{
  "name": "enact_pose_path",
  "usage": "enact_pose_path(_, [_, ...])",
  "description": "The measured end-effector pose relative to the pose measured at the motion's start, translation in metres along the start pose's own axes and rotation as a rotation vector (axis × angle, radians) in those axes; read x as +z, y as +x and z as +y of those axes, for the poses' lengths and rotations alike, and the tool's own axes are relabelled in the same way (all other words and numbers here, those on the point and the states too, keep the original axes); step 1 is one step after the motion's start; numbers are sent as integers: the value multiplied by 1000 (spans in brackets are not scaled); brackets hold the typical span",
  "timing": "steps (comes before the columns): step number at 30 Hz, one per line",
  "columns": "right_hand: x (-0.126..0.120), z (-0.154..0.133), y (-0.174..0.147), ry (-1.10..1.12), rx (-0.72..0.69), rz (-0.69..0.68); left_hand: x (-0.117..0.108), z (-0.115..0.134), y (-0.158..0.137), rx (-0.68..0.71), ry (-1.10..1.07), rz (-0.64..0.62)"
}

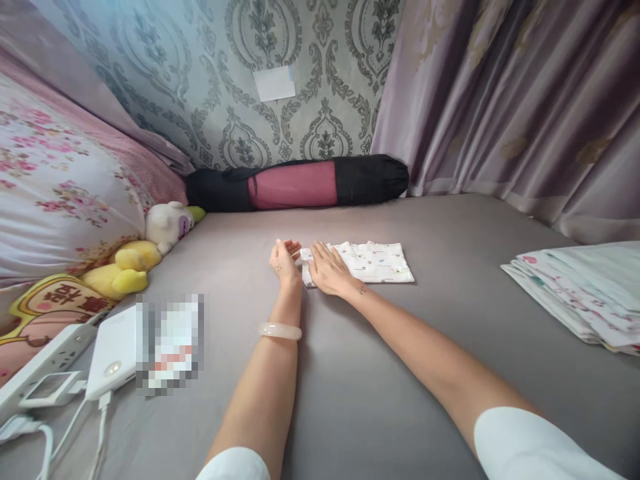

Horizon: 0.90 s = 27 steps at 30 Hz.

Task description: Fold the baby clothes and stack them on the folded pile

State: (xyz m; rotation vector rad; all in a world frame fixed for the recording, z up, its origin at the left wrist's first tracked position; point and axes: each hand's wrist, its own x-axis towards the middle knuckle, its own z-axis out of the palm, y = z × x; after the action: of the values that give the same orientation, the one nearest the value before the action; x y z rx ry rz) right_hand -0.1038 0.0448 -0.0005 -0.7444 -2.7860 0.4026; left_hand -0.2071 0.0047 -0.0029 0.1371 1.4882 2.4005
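Observation:
A white cloth (377, 262) with a small printed pattern lies folded into a flat rectangle on the grey bed sheet (400, 373). My right hand (327, 269) rests palm down on the cloth's left part, its fingers stretched out. Just beyond the cloth's left edge, my left hand (285, 260) stands on its side with the palm turned toward the cloth and the fingers slightly curved. Nothing shows in the left hand, and I cannot tell whether it touches the cloth's edge. A pale bangle is on my left wrist.
A stack of folded cloths (585, 290) lies at the right. Along the wall is a black and pink rolled bag (295, 185). Plush toys (123, 270) and a floral pillow (60, 187) line the left side, with a power bank (117, 350), power strip (55, 353) and cables nearer me.

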Motion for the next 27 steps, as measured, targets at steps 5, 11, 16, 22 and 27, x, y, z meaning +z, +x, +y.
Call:
enact_pose_path(5, [-21, 35, -22, -78, 72, 23, 14, -12, -23, 346, 293, -300])
enact_pose_path(11, [-30, 65, -39, -150, 142, 52, 19, -29, -41, 502, 491, -671])
enact_pose_path(16, [-21, 75, -41, -168, 117, 88, 15, -42, -46, 549, 579, -807])
enact_pose_path(22, [-10, 81, -40, -136, 116, 112, 11, -58, -46, 577, 817, -747])
enact_pose_path(27, [-10, 80, -40, -125, 122, 121, 12, -46, -50, 701, 1241, -807])
